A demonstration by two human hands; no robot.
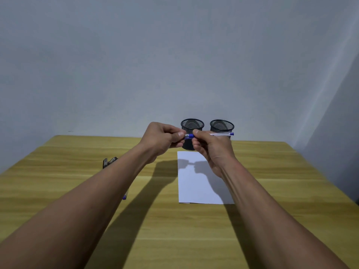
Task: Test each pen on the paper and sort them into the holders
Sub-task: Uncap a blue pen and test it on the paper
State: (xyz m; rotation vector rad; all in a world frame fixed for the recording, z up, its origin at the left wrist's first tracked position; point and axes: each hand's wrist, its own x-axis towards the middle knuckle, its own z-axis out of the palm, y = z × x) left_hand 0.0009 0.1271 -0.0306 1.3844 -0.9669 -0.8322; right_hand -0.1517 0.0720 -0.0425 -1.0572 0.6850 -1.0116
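Observation:
Both my hands are raised above the table and hold one blue ballpoint pen level. My left hand pinches its left end, where the blue cap sits between the two hands. My right hand grips the clear barrel, whose blue end sticks out to the right. Below lies a white sheet of paper. Two black mesh holders stand behind the hands: the left holder and the right holder. Both look empty from here.
On the wooden table, dark pens lie left of my left forearm, partly hidden by it. A blue pen tip peeks out under that forearm. A grey wall rises behind the table's far edge.

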